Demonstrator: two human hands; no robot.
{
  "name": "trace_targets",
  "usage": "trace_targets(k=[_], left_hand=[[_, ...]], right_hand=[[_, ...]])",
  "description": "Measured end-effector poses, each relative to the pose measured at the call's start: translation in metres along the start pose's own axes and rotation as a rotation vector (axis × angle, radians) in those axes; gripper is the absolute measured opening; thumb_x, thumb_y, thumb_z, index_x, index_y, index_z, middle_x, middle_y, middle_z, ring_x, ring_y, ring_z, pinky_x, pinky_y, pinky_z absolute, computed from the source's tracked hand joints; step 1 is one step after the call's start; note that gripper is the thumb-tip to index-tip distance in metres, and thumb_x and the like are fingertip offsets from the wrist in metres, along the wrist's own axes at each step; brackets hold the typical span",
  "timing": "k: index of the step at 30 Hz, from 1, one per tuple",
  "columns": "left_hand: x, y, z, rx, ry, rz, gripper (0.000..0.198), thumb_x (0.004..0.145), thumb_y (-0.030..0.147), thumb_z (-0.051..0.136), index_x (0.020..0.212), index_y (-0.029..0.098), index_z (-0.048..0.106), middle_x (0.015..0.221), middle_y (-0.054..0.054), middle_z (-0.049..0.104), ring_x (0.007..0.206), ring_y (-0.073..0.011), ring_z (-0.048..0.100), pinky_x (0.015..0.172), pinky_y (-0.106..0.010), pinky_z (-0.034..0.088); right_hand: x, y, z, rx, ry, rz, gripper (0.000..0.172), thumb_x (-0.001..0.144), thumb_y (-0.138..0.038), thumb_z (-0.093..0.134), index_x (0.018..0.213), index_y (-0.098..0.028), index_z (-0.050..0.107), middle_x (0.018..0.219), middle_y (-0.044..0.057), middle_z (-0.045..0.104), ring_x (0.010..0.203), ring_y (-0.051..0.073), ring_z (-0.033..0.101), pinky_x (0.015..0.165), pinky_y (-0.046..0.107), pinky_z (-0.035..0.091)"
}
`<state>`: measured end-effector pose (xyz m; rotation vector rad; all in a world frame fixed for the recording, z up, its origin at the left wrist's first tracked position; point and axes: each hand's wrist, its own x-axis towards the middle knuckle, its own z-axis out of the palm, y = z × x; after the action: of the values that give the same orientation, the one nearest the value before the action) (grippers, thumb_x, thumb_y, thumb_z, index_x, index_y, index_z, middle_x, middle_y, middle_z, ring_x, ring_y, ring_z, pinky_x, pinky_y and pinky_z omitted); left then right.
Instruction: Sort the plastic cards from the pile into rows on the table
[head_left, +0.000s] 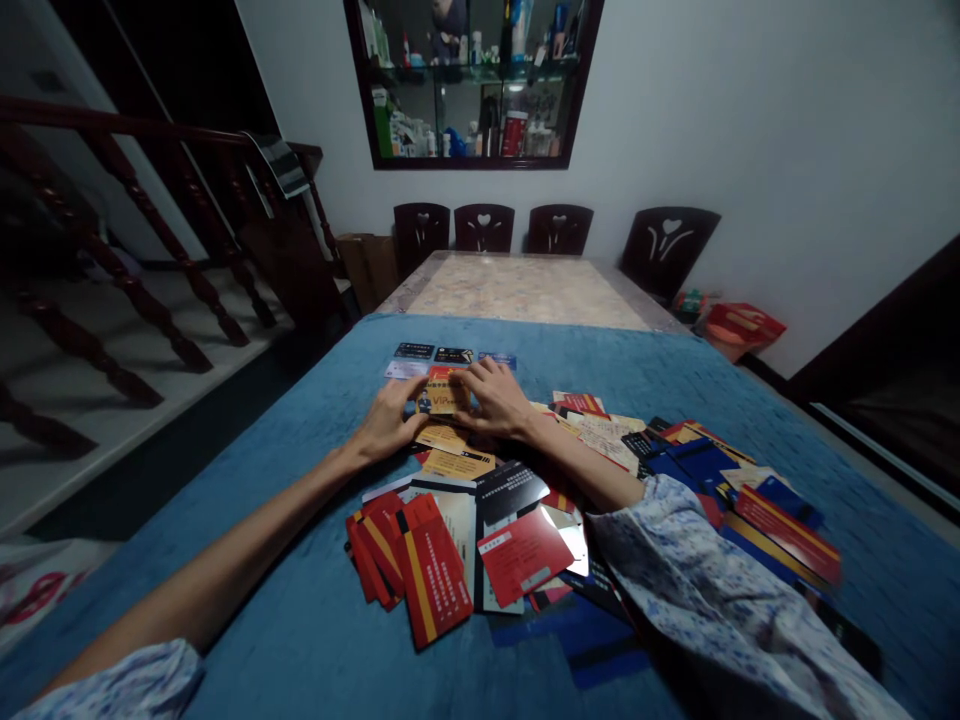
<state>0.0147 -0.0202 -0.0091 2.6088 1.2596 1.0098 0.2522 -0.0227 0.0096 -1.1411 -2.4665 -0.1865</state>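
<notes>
While both hands reached out over the cloth, their fingers closed on one gold VIP card (444,397). The left hand (390,415) pinched its left end, and the right hand (491,395) held its right end. Neither hand was nearer, because the card sat right between them. Its long side ran across, from one hand to the other, and its words faced the person. I could not tell if its bottom edge touched the cards below.

A red card (448,373) peeked out just past its far edge. Beyond the fingers, two black cards (414,351) and a blue card (496,360) lay in a row, with a pale card (406,370) just in front, by the left hand.

Closer to the person, a messy pile spread out. It had a yellow card (459,463), red cards with gold stripes (433,570) and a black card with white print (512,490). More cards, many of them dark blue (686,460), lay out past the right arm. A blue cloth (285,480) covered the near part of the counter (525,285), and chairs (484,228) stood at the far end.
</notes>
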Motion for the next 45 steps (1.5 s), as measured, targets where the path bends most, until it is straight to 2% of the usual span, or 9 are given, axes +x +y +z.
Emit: trace_targets(k=[5,8,13,19,23,28,35,45], left_hand=[[0.023,0.001,-0.003,0.019,-0.073,0.050,0.051,0.078,0.019,0.064,0.128,0.019,0.058,0.111,-0.008,0.067,0.104,-0.0265,0.059,0.098,-0.045,0.048],[0.040,0.004,-0.001,0.077,-0.112,0.029,0.048,0.076,0.020,0.067,0.124,0.018,0.061,0.108,-0.010,0.064,0.104,-0.0293,0.055,0.097,-0.048,0.046],[0.069,0.014,0.012,0.064,-0.152,0.032,0.048,0.074,0.018,0.069,0.121,0.021,0.063,0.122,-0.010,0.060,0.113,-0.0316,0.050,0.093,-0.048,0.045],[0.093,0.021,0.032,0.050,-0.206,-0.031,0.040,0.070,0.019,0.072,0.110,0.020,0.067,0.117,-0.010,0.065,0.112,-0.0351,0.050,0.089,-0.048,0.043],[0.101,0.024,0.041,0.056,-0.262,-0.100,0.036,0.071,0.021,0.071,0.108,0.020,0.066,0.120,-0.009,0.067,0.118,-0.0361,0.047,0.095,-0.051,0.039],[0.109,0.026,0.051,0.088,-0.348,-0.161,0.034,0.073,0.024,0.069,0.107,0.022,0.067,0.122,-0.009,0.067,0.124,-0.0352,0.045,0.099,-0.049,0.036],[0.118,0.023,0.060,0.108,-0.415,-0.200,0.035,0.072,0.027,0.069,0.107,0.021,0.069,0.113,-0.008,0.067,0.126,-0.0351,0.044,0.100,-0.047,0.034],[0.121,0.022,0.065,0.118,-0.454,-0.209,0.034,0.072,0.024,0.069,0.106,0.021,0.072,0.110,-0.008,0.070,0.125,-0.0374,0.043,0.098,-0.050,0.035]], right_hand=[[0.005,0.008,-0.014,-0.052,-0.041,0.053,0.054,0.084,-0.045,0.064,0.128,-0.013,0.060,0.118,0.019,0.061,0.110,0.034,0.045,0.086,0.043,0.037],[0.004,0.020,-0.021,-0.075,-0.044,0.086,0.055,0.082,-0.049,0.068,0.126,-0.018,0.062,0.118,0.018,0.060,0.108,0.033,0.044,0.081,0.041,0.039],[0.000,0.045,-0.025,-0.064,-0.044,0.142,0.054,0.081,-0.050,0.068,0.126,-0.020,0.063,0.116,0.016,0.058,0.106,0.032,0.044,0.077,0.039,0.040],[-0.007,0.068,-0.023,-0.043,-0.084,0.205,0.055,0.082,-0.042,0.068,0.130,-0.017,0.061,0.116,0.016,0.060,0.104,0.031,0.047,0.081,0.040,0.043],[-0.009,0.081,-0.017,-0.021,-0.147,0.243,0.044,0.082,-0.040,0.068,0.119,-0.017,0.067,0.113,0.015,0.062,0.103,0.030,0.050,0.084,0.039,0.043],[-0.012,0.096,-0.008,0.004,-0.207,0.285,0.033,0.083,-0.040,0.066,0.108,-0.018,0.072,0.113,0.013,0.066,0.104,0.029,0.054,0.088,0.035,0.041],[-0.016,0.107,0.002,0.064,-0.192,0.278,0.027,0.084,-0.039,0.066,0.100,-0.019,0.075,0.105,0.010,0.070,0.097,0.024,0.059,0.088,0.032,0.039],[-0.019,0.105,0.017,0.091,-0.142,0.332,0.025,0.084,-0.037,0.066,0.098,-0.019,0.076,0.103,0.009,0.071,0.094,0.022,0.059,0.085,0.029,0.041]])
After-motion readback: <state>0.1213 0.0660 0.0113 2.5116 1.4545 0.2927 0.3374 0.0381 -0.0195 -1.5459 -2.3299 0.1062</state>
